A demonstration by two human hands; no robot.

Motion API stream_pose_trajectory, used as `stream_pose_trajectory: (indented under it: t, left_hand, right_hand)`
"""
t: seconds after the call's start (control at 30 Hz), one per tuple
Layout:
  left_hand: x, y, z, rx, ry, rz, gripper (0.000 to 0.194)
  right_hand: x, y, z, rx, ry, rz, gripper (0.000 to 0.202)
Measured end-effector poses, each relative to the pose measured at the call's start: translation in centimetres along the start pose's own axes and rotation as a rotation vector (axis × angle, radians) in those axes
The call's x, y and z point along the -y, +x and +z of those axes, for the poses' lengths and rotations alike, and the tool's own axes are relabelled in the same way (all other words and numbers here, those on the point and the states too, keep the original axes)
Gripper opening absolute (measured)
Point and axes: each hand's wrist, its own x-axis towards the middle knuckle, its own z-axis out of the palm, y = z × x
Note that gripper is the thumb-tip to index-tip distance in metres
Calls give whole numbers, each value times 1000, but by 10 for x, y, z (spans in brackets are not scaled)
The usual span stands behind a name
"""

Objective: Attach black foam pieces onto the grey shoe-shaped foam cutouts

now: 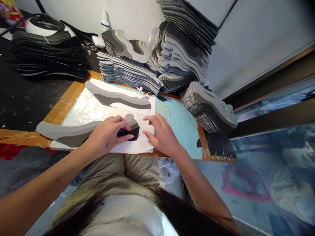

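My left hand [110, 131] pinches a small black piece [135, 133] with holes near its edge, over the right end of a grey layered shoe-upper panel [71, 132]. That panel lies along the front of the white sheet [95, 109], and my left hand covers part of it. To the right, my right hand [161, 134] hovers with thumb and fingers apart, holding nothing, close to the black piece. A second grey panel [123, 96] rests farther back on the sheet.
Stacked grey panels [130, 70] line the back, with taller piles [182, 49] behind and another stack [209, 108] at right. Black pieces [49, 54] are heaped at back left. A white bottle [105, 21] and earphones [139, 90] are also there. The wooden table edge [22, 136] runs in front.
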Motion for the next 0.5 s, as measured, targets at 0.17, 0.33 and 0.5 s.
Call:
stream_pose_trajectory:
  t: [0.17,0.33,0.5]
  left_hand:
    - [1,6,-4,77,-38,-52,43]
    - [7,9,-4,155,-54,-134,41]
    - [2,11,-9,162,-66,-205,45]
  right_hand:
    - [19,-24,13,-10,-99,-82,49]
    - [23,-37,23,-46,-145,38,50]
    - [24,-43,32,-120,-109,66,46]
